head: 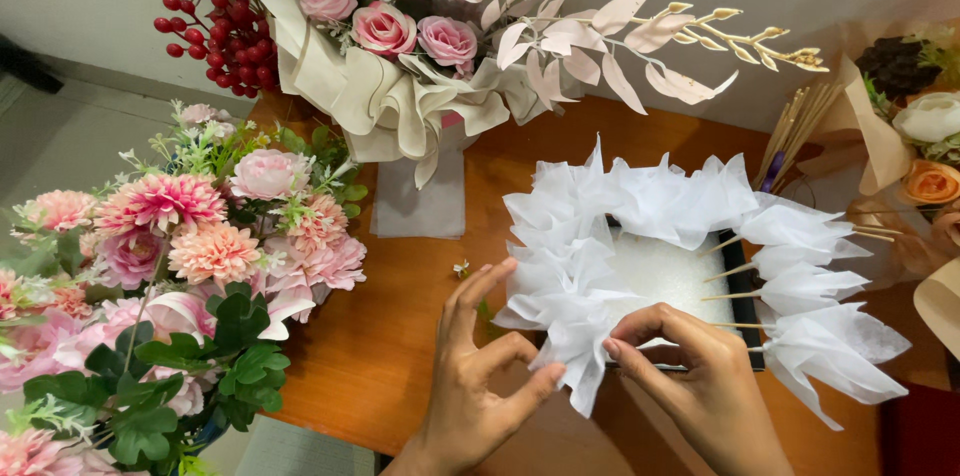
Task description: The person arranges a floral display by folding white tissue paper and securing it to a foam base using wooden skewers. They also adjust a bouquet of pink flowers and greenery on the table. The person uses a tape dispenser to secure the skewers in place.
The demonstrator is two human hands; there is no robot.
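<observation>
Both hands pinched one white tissue ruffle.

The tissue ruffle [578, 356] sat between the hands, its tip pointing toward the person; right hand [700, 376] gripped it from above, left hand [480, 376] from beside it, foam block [668, 276] just beyond.

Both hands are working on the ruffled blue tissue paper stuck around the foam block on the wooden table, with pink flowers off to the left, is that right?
Not quite: the tissue paper is white, not blue. The head view shows the left hand and right hand pinching its ruffles at the near edge of the foam block on the wooden table, with pink flowers to the left.
</observation>
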